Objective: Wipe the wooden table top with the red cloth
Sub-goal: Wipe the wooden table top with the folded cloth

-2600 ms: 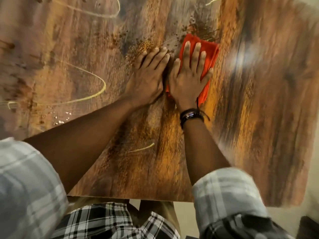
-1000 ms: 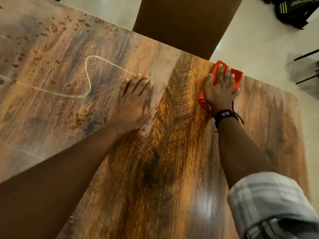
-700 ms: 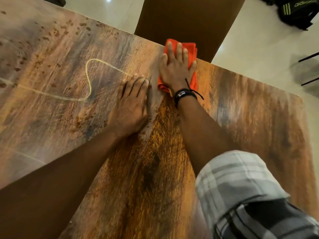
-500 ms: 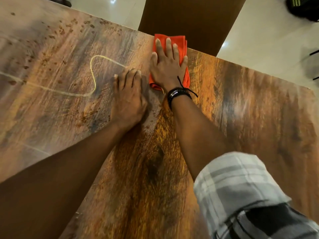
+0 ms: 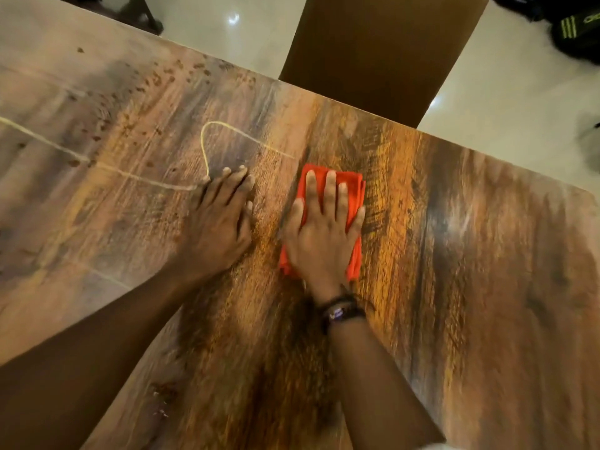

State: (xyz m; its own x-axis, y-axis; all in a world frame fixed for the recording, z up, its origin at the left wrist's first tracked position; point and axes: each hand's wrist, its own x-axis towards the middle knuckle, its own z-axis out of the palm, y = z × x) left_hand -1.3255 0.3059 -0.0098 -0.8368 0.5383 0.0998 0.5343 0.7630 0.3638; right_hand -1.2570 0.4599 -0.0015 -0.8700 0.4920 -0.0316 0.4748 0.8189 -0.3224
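While the right hand point(image 5: 323, 241) lies flat on the folded red-orange cloth point(image 5: 354, 190), its fingers straight and slightly spread, the cloth is pressed against the glossy brown wood-grain tabletop point(image 5: 454, 254) a little inside the far edge. Cloth shows beyond the fingertips and along both sides of the palm. A dark band with cords point(image 5: 341, 311) circles the right wrist. Just beside it, apart from the cloth, the left hand point(image 5: 216, 228) rests palm down on the bare tabletop, fingers straight and close together. Its fingertips touch the end of a thin pale yellow looping line point(image 5: 203, 141) that runs across the surface toward the left. Small dark brown specks point(image 5: 156, 81) are scattered over the far left part of the tabletop, and a few more lie near the left forearm. Beyond the far edge stands a plain brown upright panel point(image 5: 383, 50) on a shiny pale tiled floor point(image 5: 506, 102), with a black bag with green stripes point(image 5: 574, 30) at the upper right corner.
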